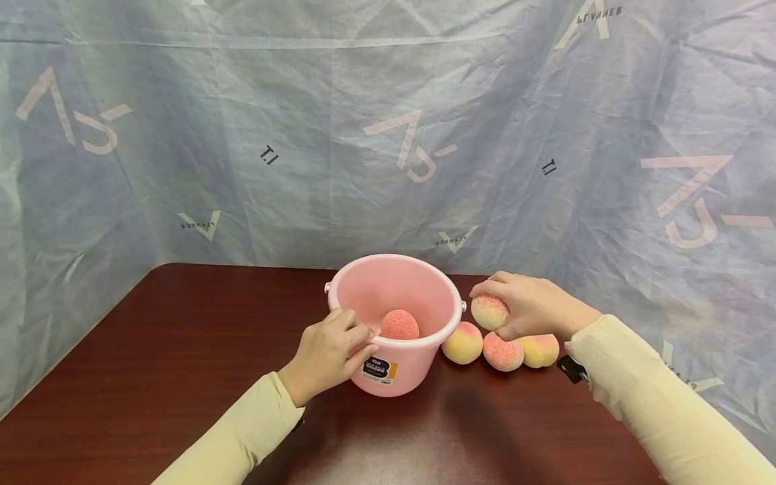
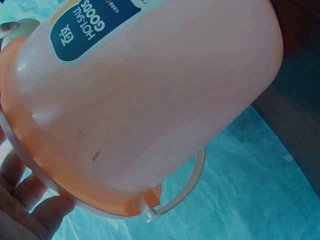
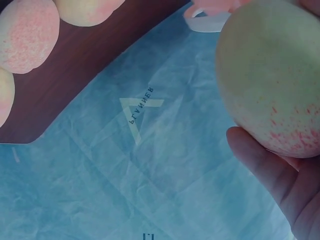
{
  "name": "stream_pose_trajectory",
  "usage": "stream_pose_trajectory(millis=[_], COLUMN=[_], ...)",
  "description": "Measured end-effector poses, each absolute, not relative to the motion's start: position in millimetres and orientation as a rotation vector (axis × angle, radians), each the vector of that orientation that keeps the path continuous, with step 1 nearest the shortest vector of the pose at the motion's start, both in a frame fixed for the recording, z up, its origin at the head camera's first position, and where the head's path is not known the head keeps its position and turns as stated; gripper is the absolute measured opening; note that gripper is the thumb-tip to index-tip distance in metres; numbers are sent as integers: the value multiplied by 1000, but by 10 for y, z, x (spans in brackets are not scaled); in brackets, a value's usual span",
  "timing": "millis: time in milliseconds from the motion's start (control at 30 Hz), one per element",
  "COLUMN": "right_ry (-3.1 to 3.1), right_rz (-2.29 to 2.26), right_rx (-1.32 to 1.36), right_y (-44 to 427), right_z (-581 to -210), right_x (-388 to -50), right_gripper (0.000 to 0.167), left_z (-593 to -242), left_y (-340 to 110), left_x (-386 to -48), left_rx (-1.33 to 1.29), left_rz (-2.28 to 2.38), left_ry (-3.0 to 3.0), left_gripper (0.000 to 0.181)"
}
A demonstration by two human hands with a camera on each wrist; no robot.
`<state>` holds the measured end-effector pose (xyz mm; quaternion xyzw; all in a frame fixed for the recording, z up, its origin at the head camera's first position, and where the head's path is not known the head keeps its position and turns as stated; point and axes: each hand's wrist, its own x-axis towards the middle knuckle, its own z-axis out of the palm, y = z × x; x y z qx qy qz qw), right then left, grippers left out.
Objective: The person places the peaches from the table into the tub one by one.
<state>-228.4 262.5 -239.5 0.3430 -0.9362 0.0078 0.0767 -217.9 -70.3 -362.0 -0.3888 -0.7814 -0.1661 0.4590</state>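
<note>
A pink bucket stands on the table, and one reddish peach lies inside it. My left hand grips the bucket's near-left rim; in the left wrist view, its thumb and fingers are at that rim. To the right of the bucket, my right hand holds a pale peach with red speckles above the table. The same peach fills the right side of the right wrist view. Below that hand sit a yellow-pink peach, a redder peach and another yellow one.
The dark red wooden table extends to the left and in front of the bucket. A grey-blue printed cloth hangs behind and along the sides. The bucket's white handle hangs from its side in the left wrist view.
</note>
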Motion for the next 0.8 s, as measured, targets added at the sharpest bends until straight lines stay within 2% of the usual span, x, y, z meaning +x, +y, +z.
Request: stream_pose_trajectory(millis=[800], right_ry=[-2790], right_rz=[20], right_rx=[1028], right_y=[2445], right_z=[-2380], right_x=[-2346], right_gripper=[51], left_z=[-3624], left_y=[-695], left_x=[-2190], left_rx=[-970], left_rz=[-396], left_ry=[-1937], left_gripper=[18])
